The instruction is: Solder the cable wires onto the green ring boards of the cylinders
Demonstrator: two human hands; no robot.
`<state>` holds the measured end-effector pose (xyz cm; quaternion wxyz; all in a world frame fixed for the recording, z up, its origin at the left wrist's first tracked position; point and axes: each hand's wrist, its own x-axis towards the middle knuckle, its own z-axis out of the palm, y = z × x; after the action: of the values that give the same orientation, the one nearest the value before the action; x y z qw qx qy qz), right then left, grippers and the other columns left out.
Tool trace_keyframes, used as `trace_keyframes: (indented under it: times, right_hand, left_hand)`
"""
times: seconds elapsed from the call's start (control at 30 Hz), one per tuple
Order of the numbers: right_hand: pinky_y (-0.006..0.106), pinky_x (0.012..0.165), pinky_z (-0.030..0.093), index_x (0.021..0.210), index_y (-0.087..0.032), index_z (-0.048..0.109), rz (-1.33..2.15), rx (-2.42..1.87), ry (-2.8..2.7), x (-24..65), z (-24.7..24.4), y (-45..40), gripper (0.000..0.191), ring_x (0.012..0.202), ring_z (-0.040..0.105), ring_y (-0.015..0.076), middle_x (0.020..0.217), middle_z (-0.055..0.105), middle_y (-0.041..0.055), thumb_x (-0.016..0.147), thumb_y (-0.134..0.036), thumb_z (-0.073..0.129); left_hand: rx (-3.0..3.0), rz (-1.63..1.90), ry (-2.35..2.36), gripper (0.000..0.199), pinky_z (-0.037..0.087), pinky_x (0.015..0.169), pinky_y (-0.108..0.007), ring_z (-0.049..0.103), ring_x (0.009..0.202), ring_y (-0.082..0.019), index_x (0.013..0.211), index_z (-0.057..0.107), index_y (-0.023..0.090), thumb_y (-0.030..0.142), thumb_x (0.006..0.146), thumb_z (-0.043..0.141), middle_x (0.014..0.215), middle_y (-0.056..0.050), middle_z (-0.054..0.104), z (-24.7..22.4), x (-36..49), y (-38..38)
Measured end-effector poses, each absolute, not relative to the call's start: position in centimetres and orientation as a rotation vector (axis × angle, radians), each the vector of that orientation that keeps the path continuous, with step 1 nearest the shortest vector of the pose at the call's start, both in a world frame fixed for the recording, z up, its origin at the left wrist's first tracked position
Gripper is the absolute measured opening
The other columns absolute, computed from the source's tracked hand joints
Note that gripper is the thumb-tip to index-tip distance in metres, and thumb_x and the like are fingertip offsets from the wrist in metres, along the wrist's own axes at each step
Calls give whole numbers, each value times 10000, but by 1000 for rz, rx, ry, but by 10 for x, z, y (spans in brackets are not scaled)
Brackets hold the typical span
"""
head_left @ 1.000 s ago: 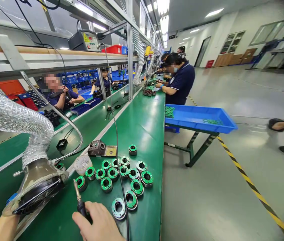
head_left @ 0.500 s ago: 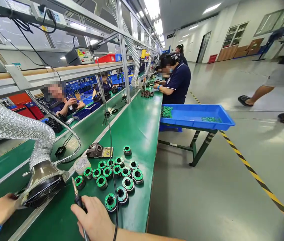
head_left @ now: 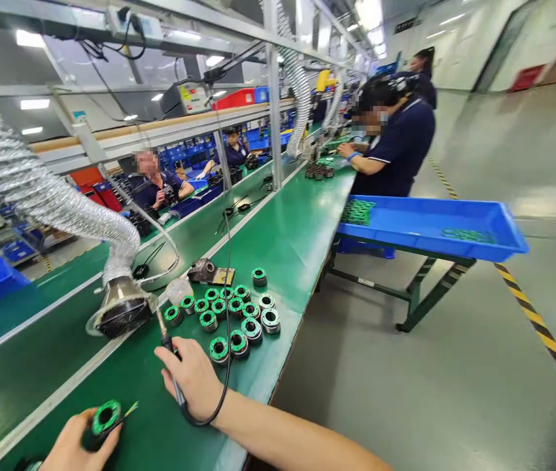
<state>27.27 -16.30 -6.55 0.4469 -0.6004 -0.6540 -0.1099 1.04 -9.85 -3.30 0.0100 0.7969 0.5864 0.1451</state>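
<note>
At the lower left, my left hand (head_left: 78, 439) grips a motor stator (head_left: 106, 418) topped with a green ring-shaped circuit board; short wires stick out from it to the right. My right hand (head_left: 190, 378) is closed around a soldering iron (head_left: 169, 356), its tip pointing up and away, and the black cord loops under the wrist. Just beyond that hand stand several more stators (head_left: 219, 350) with green ring boards, grouped on the green bench (head_left: 278, 242). A soldering iron stand (head_left: 209, 271) and a round pale container (head_left: 178, 290) sit behind them.
A fume extractor head (head_left: 123, 311) on a silver hose hangs left of the stators. A blue tray (head_left: 420, 222) holding green boards stands against the bench's right edge. Co-workers (head_left: 396, 144) sit farther along, and a metal post (head_left: 274, 118) rises mid-bench.
My left hand has left the fume extractor head and now holds a stator nearer to me. The view has turned left. My right hand still grips the soldering iron.
</note>
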Motion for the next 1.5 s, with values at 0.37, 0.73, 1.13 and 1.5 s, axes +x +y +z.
trace_keyframes:
  times: [0.37,0.73,1.13,1.5]
  right_hand:
    - [390,909,616,1378,-222,586,-51,-1168,-1605,251,-85,-206,417,1071,689,244,1245,604,140,966,-155,585]
    - [362,969,596,1397,-249,530,462,-1108,-1696,199,-82,-195,590,1072,711,217,1311,575,100,840,-79,624]
    - [424,1045,559,1341,-257,574,676,-1075,-1590,225,-81,-252,552,1142,679,236,1262,608,92,819,-80,602]
    - [387,991,571,1368,-279,555,653,-1143,-1470,220,-89,-256,538,1092,667,217,1269,570,86,870,-172,727]
  left_hand:
    - [2342,562,1693,445,567,690,-347,666,669,-145,1392,614,304,492,1042,414,1291,-75,559,-10,25,-191]
    - [2138,985,1308,398,547,800,-307,666,873,-182,1321,702,215,278,1054,413,1055,-88,708,-38,3,-195]
    - [1982,849,1225,322,553,736,-294,675,728,-173,1209,779,231,357,1025,547,913,-62,767,-40,25,-213]
    - [1323,656,1076,408,401,497,-204,527,545,-85,877,734,138,542,841,768,706,-4,631,-26,40,-212]
